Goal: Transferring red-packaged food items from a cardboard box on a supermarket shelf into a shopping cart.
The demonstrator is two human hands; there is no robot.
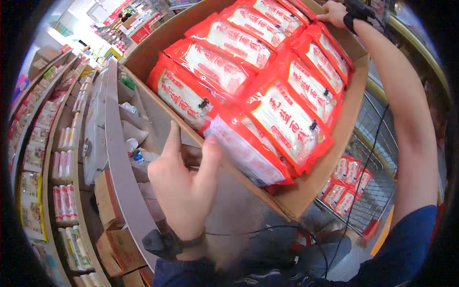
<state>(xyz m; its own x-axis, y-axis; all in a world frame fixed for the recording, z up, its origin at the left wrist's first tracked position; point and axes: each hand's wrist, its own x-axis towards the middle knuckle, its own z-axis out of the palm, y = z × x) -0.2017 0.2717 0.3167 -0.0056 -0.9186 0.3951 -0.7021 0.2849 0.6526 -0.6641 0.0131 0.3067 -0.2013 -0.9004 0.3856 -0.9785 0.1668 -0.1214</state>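
Observation:
Before me is a tilted cardboard box (301,195) filled with red and white plastic packets of noodles (285,123), laid in overlapping rows. My left hand (186,190) grips the box's near side. Its index finger lies along the outer wall and its thumb reaches the rim, beside a packet (247,154) whose pale side faces up. The remaining left fingers are mostly hidden. At the far right corner, my right hand (333,14) clasps the rim, its fingertips partly out of sight. Both wrists wear dark bands.
Below the box on the right, a wire shopping cart (376,204) carries more red packets (346,183). Curved shelves (82,215) of packaged goods run along the left. Cartons (120,251) sit beside a grey ledge (123,172). A black cable (373,154) hangs past the cart.

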